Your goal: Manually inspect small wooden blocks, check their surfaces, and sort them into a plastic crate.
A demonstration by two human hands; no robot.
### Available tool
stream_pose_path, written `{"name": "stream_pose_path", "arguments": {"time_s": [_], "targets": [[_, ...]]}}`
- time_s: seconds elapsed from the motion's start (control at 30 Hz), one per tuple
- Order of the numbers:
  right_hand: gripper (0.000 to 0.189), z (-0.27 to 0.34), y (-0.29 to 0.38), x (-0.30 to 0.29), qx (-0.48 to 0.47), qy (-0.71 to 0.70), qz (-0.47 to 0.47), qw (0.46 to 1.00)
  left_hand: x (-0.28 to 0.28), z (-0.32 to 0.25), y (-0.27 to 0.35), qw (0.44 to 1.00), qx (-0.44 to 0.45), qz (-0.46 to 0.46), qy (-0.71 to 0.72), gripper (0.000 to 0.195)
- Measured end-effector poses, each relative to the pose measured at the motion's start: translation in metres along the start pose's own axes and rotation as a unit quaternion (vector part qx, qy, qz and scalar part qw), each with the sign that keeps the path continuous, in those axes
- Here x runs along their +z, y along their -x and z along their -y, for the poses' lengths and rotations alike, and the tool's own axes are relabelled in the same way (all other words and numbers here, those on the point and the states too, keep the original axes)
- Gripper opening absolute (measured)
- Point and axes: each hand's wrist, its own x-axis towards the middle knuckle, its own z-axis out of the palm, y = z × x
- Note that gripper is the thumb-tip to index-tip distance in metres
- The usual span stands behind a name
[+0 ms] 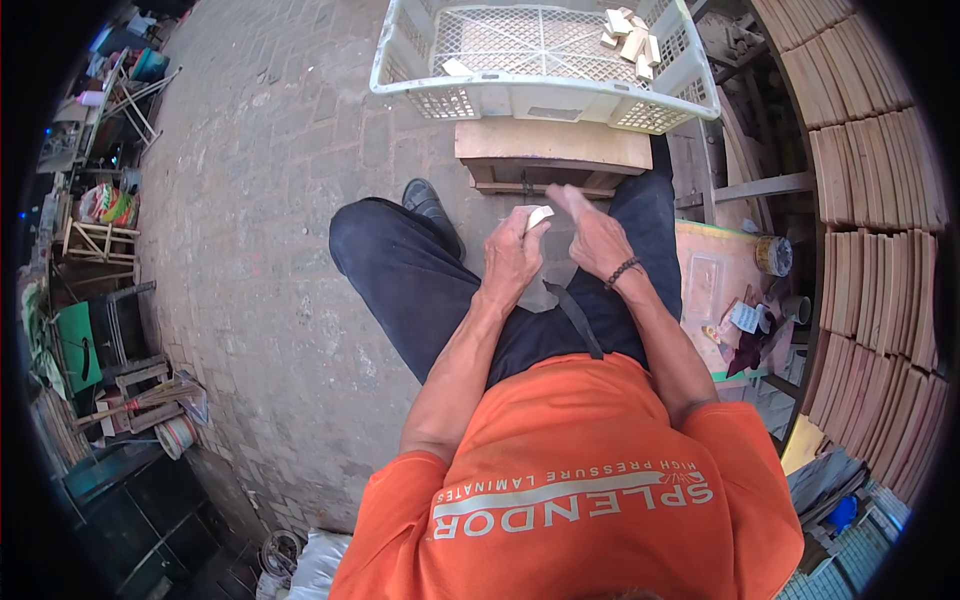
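Note:
Between the thumb and fingers of my left hand (514, 251) is a small pale wooden block (539, 217), held above my lap. Just right of it is my right hand (597, 236), its fingers blurred and pointing forward; whether they hold anything cannot be told. A beaded bracelet circles that wrist. In front of both hands stands a wooden stool or box (553, 142) with a white plastic crate (544, 84) on top. Several similar small blocks (634, 43) lie heaped at the crate's right side, and one pale block (456, 67) lies near its left front corner.
Stacked wooden boards (877, 169) line the right side. Near my right thigh, a low surface (701, 300) carries a tin (773, 256), a cup (796, 308) and a dark cloth. Brick paving (262, 262) spans the left, with folding stands and clutter along its far edge.

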Motion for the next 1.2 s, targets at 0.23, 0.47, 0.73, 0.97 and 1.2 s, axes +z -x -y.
{"name": "stream_pose_path", "arguments": {"time_s": [0.23, 0.47, 0.73, 0.97, 1.2], "targets": [[0.066, 0.022, -0.006, -0.002, -0.029, -0.018, 0.025, 0.999, -0.001, 0.003, 0.004, 0.998, 0.020, 0.044, -0.048, 0.017], [0.060, -0.009, -0.001, 0.007, -0.070, -0.069, -0.150, 0.984, 0.000, 0.002, 0.000, 0.997, 0.080, -0.013, -0.011, 0.017], [0.061, 0.009, -0.009, -0.011, 0.027, 0.031, 0.096, 0.994, -0.001, -0.003, 0.003, 0.995, 0.007, -0.013, 0.096, 0.020], [0.066, -0.009, 0.005, 0.031, -0.031, -0.227, -0.064, 0.971, 0.002, 0.005, -0.007, 0.989, -0.074, 0.000, 0.124, 0.026], [0.064, 0.013, 0.003, 0.030, -0.086, -0.129, -0.047, 0.987, 0.007, 0.023, 0.002, 0.989, -0.040, 0.063, -0.124, 0.021]]}}
